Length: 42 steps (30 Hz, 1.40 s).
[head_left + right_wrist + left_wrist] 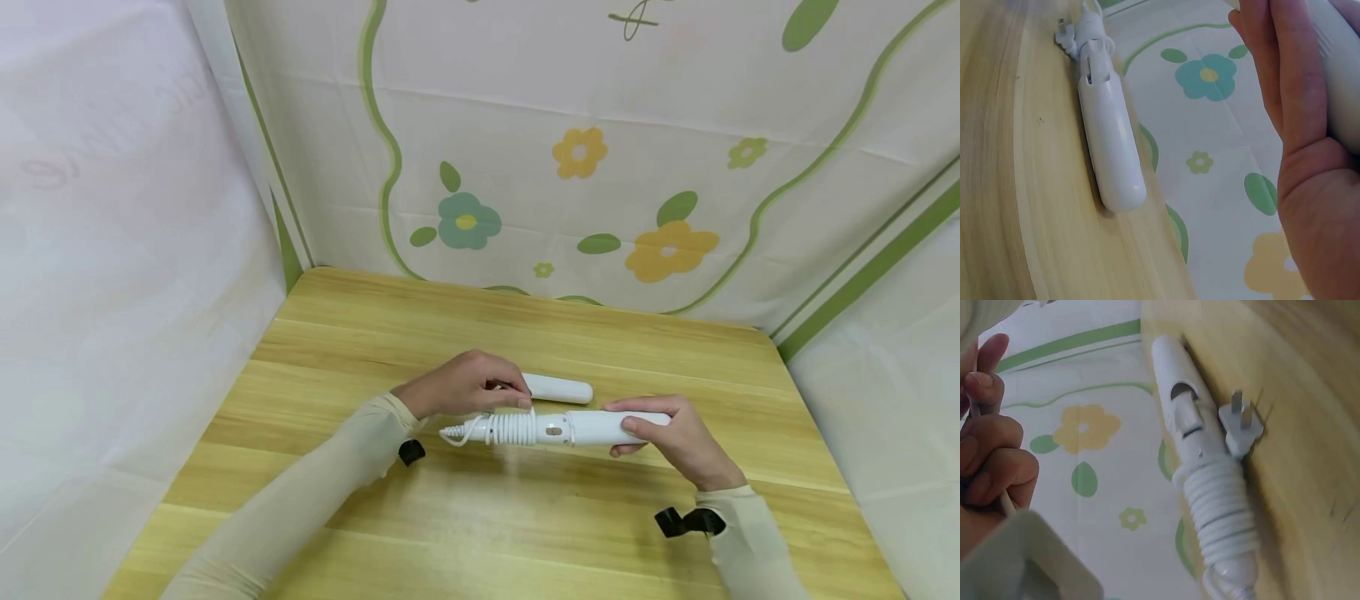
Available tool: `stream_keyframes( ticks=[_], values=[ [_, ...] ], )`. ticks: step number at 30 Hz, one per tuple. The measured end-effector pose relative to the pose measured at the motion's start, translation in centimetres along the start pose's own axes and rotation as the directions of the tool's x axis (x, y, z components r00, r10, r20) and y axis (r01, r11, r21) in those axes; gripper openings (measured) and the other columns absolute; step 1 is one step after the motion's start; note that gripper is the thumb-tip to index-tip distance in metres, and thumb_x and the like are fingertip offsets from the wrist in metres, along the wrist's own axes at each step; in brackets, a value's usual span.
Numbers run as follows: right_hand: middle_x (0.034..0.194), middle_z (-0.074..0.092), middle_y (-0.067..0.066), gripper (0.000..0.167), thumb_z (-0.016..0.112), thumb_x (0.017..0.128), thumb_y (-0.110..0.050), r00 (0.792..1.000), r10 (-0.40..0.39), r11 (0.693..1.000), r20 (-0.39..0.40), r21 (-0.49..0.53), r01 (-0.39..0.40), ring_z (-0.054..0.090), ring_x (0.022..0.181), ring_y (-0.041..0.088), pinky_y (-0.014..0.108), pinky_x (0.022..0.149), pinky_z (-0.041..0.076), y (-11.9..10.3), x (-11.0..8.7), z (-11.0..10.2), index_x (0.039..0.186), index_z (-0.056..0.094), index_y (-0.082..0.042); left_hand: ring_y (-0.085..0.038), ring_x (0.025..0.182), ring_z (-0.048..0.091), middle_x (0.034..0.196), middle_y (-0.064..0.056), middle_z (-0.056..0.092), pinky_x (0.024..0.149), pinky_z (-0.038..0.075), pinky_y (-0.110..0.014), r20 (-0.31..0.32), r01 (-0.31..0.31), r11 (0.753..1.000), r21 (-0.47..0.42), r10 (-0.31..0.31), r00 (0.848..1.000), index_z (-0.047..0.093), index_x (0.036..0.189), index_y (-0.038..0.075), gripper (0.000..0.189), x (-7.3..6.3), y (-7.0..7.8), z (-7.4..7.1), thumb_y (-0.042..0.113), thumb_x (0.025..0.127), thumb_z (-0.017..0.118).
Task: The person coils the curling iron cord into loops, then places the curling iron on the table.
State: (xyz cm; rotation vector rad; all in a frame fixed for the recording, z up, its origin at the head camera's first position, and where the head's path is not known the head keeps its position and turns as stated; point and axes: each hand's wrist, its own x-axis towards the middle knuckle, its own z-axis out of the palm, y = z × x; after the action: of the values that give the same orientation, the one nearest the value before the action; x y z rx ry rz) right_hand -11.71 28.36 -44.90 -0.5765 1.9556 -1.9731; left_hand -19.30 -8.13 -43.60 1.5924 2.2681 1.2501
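Observation:
Above the table, my right hand grips the smooth end of a white curling iron, thumb on the near side and fingers behind. White cord is wound in several tight turns round its other end. My left hand pinches the cord just above these turns, its fingers curled, as the left wrist view also shows. Behind lies a second white curling iron, partly hidden by the left hand. Its handle is wrapped in coiled cord, and a two-pin plug rests beside it.
The wood-grain table runs back to a white cloth printed with flowers and green lines. More cloth hangs at both sides. Black straps show at the wrists, over light sleeves.

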Motion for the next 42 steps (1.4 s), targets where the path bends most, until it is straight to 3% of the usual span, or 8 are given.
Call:
stream_keyframes(
  ticks=[6,12,20,26,30,34,37,42],
  values=[
    [0.126,0.080,0.012,0.041,0.051,0.106,0.014,0.996,-0.066,0.991,0.059,0.122,0.059,0.082,0.085,0.029,0.040,0.076,0.067,-0.1,0.2,0.1,0.126,0.081,-0.004,-0.003,0.067,0.047,0.082,0.002,0.068,0.066,0.046,-0.023,0.002,0.049,0.974,-0.219,-0.050,0.999,0.084,0.108,0.012,0.015,-0.2,0.1,0.8,0.012,0.109,0.069],
    [0.125,0.080,0.014,0.041,0.050,0.107,0.012,0.990,-0.118,0.980,0.072,0.170,0.104,0.082,0.086,0.027,0.037,0.075,0.067,-0.2,0.4,0.4,0.128,0.081,-0.005,-0.005,0.081,0.056,0.108,0.001,0.080,0.074,0.050,-0.024,0.024,0.161,0.916,-0.367,-0.163,0.986,0.084,0.118,0.013,0.021,-0.4,0.3,1.3,0.019,0.112,0.065],
    [0.118,0.080,0.016,0.042,0.047,0.107,0.014,0.990,-0.135,0.969,0.032,0.212,0.125,0.082,0.085,0.028,0.036,0.074,0.067,-0.3,0.9,1.2,0.129,0.079,-0.001,-0.009,0.109,0.071,0.127,-0.017,0.078,0.094,0.057,-0.027,-0.028,0.116,0.883,-0.455,-0.144,0.989,0.078,0.127,-0.001,0.027,-0.7,0.0,1.7,0.014,0.114,0.059],
    [0.120,0.078,0.013,0.044,0.045,0.108,0.012,0.987,-0.153,0.955,-0.041,0.250,0.158,0.082,0.083,0.027,0.034,0.075,0.067,-1.0,1.2,2.2,0.127,0.081,-0.005,-0.008,0.067,0.057,0.092,-0.007,0.069,0.059,0.049,-0.026,-0.081,0.160,0.792,-0.589,-0.255,0.964,0.067,0.124,-0.009,0.025,-1.2,-0.3,2.8,0.007,0.115,0.050],
    [0.126,0.075,0.015,0.042,0.044,0.110,0.010,0.978,-0.159,0.940,-0.134,0.281,0.192,0.082,0.084,0.028,0.033,0.078,0.067,-1.4,1.3,2.6,0.130,0.079,-0.001,-0.011,0.055,0.049,0.078,-0.006,0.065,0.054,0.043,-0.030,-0.050,0.220,0.811,-0.542,-0.293,0.955,0.070,0.108,0.000,0.028,-1.3,-0.8,3.5,0.013,0.118,0.047],
    [0.128,0.070,0.019,0.036,0.045,0.111,0.008,0.951,-0.135,0.938,-0.276,0.273,0.213,0.081,0.082,0.029,0.033,0.079,0.067,-1.7,1.4,3.0,0.132,0.076,0.005,-0.009,0.056,0.046,0.085,-0.006,0.066,0.055,0.042,-0.026,-0.040,0.266,0.835,-0.481,-0.324,0.945,0.074,0.120,0.005,0.032,-1.4,-0.5,3.9,0.022,0.120,0.046],
    [0.129,0.067,0.020,0.031,0.051,0.111,0.006,0.932,-0.103,0.948,-0.348,0.249,0.198,0.082,0.081,0.031,0.033,0.081,0.066,-1.8,1.6,3.1,0.132,0.074,0.008,-0.005,0.057,0.043,0.082,0.003,0.062,0.055,0.040,-0.021,-0.063,0.278,0.890,-0.362,-0.320,0.945,0.074,0.134,0.011,0.032,-1.4,-0.1,4.1,0.024,0.119,0.049],
    [0.130,0.068,0.017,0.027,0.060,0.109,0.004,0.914,-0.063,0.974,-0.400,0.176,0.144,0.083,0.088,0.034,0.038,0.083,0.066,-1.7,2.0,3.3,0.131,0.073,0.011,0.000,0.067,0.046,0.077,0.009,0.055,0.065,0.044,-0.019,-0.099,0.216,0.972,-0.091,-0.225,0.969,0.076,0.125,0.013,0.028,-1.5,0.7,3.8,0.023,0.118,0.051]
  ],
)
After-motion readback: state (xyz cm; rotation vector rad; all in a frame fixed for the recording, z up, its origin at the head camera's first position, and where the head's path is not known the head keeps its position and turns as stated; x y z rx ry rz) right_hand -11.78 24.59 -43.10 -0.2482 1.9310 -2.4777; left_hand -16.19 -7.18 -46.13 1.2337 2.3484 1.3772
